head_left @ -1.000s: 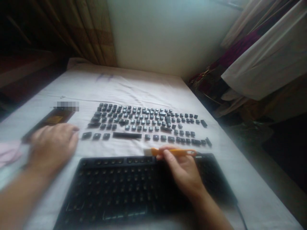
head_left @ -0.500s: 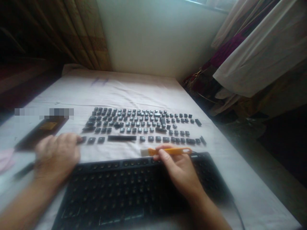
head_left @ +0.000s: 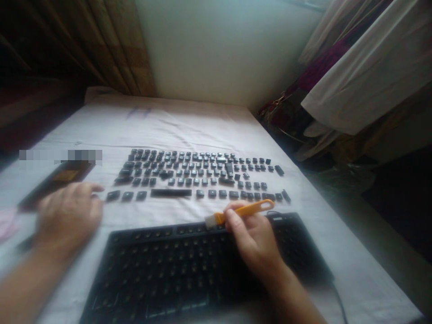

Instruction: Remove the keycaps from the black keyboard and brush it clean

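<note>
My right hand point(head_left: 254, 236) is closed round a small brush point(head_left: 251, 208) with an orange handle and pale bristles. The bristles are at the back edge of a black keyboard base point(head_left: 162, 265) whose keycaps are off. My left hand point(head_left: 69, 213) rests on the cloth left of the base, its fingers loosely apart and no object visible in it. Just right of its fingertips lies a dark keycap point(head_left: 113, 195), the leftmost of the front row. Behind the base, several rows of loose keycaps point(head_left: 182, 172) lie in keyboard order, with the long space bar point(head_left: 171, 193) in front.
A dark flat object point(head_left: 43, 189) with a gold patch lies beyond my left hand, partly blurred out. Something pink point(head_left: 8, 223) is at the left edge. A cable point(head_left: 340, 299) runs off the base's right side. Clothes point(head_left: 364, 76) hang at the right.
My left hand has drawn back left from the keycap, its fingers loosening. The brush has tilted, bristles lower and handle end higher, now against the base's back edge.
</note>
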Tool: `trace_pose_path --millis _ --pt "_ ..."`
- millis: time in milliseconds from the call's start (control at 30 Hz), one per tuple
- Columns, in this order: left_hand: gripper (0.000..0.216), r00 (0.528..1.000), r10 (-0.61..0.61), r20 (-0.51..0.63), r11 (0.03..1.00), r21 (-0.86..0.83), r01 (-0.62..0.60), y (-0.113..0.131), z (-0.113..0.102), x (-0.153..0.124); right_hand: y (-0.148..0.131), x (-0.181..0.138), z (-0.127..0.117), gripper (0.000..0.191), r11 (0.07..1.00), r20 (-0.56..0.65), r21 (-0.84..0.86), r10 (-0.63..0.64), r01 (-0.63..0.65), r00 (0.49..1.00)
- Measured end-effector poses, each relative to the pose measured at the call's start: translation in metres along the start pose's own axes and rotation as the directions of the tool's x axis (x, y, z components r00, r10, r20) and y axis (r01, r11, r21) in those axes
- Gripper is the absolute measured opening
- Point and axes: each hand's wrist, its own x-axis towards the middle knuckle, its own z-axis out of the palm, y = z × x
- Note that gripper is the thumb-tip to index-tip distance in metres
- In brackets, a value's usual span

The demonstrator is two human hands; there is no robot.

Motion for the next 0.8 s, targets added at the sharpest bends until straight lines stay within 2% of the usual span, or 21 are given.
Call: trace_pose_path --millis 200,367,500,800 --pt "0.055 0.997 -0.067 0.040 0.988 -0.139 0.072 -0.004 0.006 0.004 0.000 -0.002 0.002 0.019 0.993 -0.002 -0.093 -0.074 0.074 0.997" --pt "0.055 0.973 -0.162 0.165 0.938 -0.280 0.204 -0.011 0.016 0.008 -0.003 -0.004 0.005 0.017 0.964 0.024 -0.187 -0.189 0.190 0.982" --pt "0.050 0.946 -0.218 0.238 0.897 -0.332 0.290 -0.012 0.014 0.011 -0.006 -0.004 0.006 0.018 0.971 0.049 -0.155 -0.176 0.182 0.983" --pt "0.045 0.928 -0.236 0.288 0.883 -0.335 0.329 -0.009 0.010 0.014 -0.007 -0.007 0.012 0.016 0.984 0.039 -0.055 -0.167 0.169 0.985"
